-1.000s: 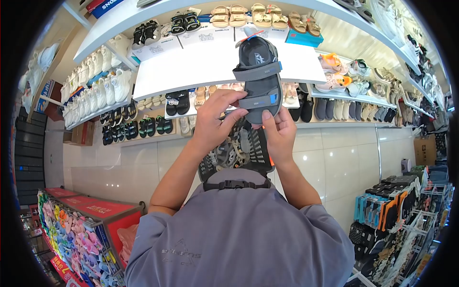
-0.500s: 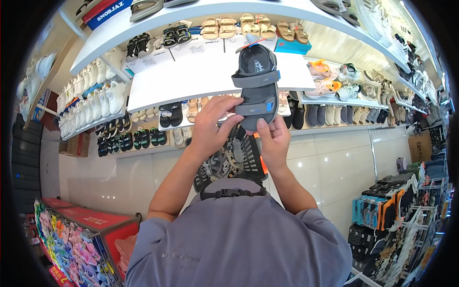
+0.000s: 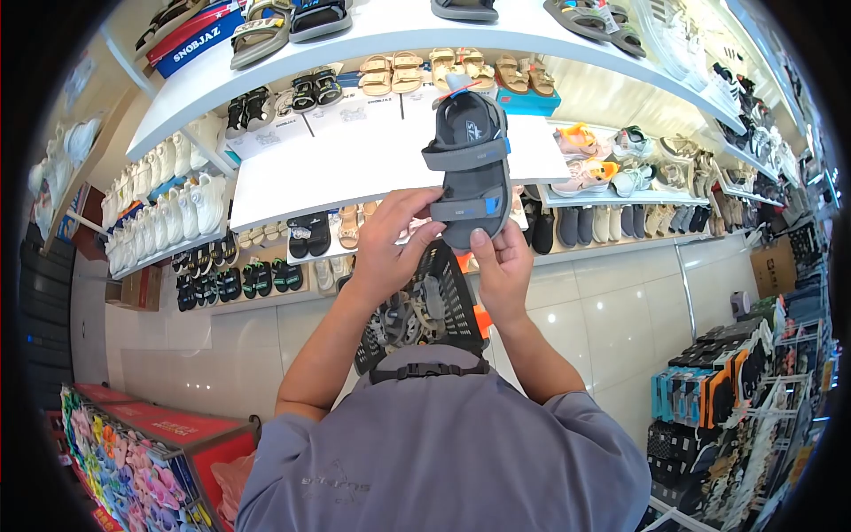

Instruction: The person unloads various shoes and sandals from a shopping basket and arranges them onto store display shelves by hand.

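A dark grey sandal [image 3: 467,182] with two straps and blue accents is held upright, sole away from the camera, with a red and grey tag at its heel. My right hand [image 3: 505,266] grips its toe end, thumb on top and fingers beneath. At the left edge of the lower strap, my left hand [image 3: 390,244] pinches with thumb and fingertips. Below the hands, a black basket [image 3: 459,297] holds several sandals. Behind the sandal lies a white shelf [image 3: 328,173].
An upper shelf [image 3: 372,40] carries sandals and a SNOBJAZ box [image 3: 199,49]. White shoes [image 3: 191,208] line the left shelf, sneakers [image 3: 589,168] the right. A red display stand [image 3: 168,421] stands lower left, and a rack of packaged goods [image 3: 700,390] lower right.
The view has shifted, so more of the upper shelf and its sandals shows. Both hands still hold the sandal, which looks almost unchanged in pose.
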`<state>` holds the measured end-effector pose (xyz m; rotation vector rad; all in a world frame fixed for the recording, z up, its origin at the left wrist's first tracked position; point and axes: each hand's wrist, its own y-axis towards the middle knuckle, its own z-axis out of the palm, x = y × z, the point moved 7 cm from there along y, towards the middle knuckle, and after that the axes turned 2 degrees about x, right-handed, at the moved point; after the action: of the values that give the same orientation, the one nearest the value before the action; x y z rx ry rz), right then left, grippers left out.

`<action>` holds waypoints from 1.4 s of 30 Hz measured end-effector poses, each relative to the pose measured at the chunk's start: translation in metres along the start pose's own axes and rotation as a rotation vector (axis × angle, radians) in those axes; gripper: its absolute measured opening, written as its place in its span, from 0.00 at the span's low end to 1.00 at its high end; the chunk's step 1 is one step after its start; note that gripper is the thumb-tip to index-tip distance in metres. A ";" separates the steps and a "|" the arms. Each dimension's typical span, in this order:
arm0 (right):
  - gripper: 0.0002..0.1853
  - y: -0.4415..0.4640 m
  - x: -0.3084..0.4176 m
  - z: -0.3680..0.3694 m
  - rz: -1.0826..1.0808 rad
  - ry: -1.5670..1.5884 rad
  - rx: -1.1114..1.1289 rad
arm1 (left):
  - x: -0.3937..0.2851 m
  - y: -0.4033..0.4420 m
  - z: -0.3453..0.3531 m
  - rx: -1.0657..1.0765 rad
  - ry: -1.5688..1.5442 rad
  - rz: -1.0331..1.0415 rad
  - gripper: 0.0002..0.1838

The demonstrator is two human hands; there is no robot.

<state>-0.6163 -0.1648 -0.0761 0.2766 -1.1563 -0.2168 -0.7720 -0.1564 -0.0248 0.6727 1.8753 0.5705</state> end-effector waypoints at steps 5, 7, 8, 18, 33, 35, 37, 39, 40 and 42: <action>0.15 0.013 0.007 -0.006 -0.069 -0.028 0.006 | 0.008 -0.001 0.008 0.003 -0.086 -0.025 0.25; 0.14 0.019 0.014 -0.008 -0.104 -0.020 -0.004 | 0.007 -0.001 0.010 0.024 -0.073 -0.017 0.26; 0.14 0.022 0.017 -0.009 -0.108 -0.032 -0.018 | 0.006 0.000 0.012 0.042 -0.059 -0.016 0.26; 0.13 0.120 0.093 -0.034 -0.296 -0.148 -0.102 | 0.003 -0.001 0.029 0.197 -0.014 -0.036 0.20; 0.33 0.279 0.094 -0.047 -0.079 -0.200 -0.143 | -0.009 0.110 0.001 0.064 0.230 0.196 0.20; 0.33 0.281 0.092 -0.053 -0.049 -0.275 -0.187 | -0.009 0.141 -0.008 -0.002 0.289 0.230 0.20; 0.32 0.275 0.103 -0.062 -0.145 -0.814 -0.302 | -0.010 0.172 -0.017 -0.036 0.341 0.264 0.22; 0.32 0.259 0.119 -0.054 -0.324 -0.947 -0.316 | -0.004 0.205 -0.022 -0.066 0.368 0.272 0.24; 0.32 0.251 0.129 -0.046 -0.505 -1.079 -0.330 | 0.000 0.220 -0.024 -0.086 0.361 0.266 0.27; 0.34 0.254 0.132 -0.038 -0.732 -1.173 -0.289 | 0.011 0.247 -0.023 -0.102 0.355 0.256 0.30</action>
<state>-0.5227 0.0385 0.1070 0.3099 -2.1065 -1.3076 -0.7490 0.0301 0.1382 0.7889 2.0824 0.9981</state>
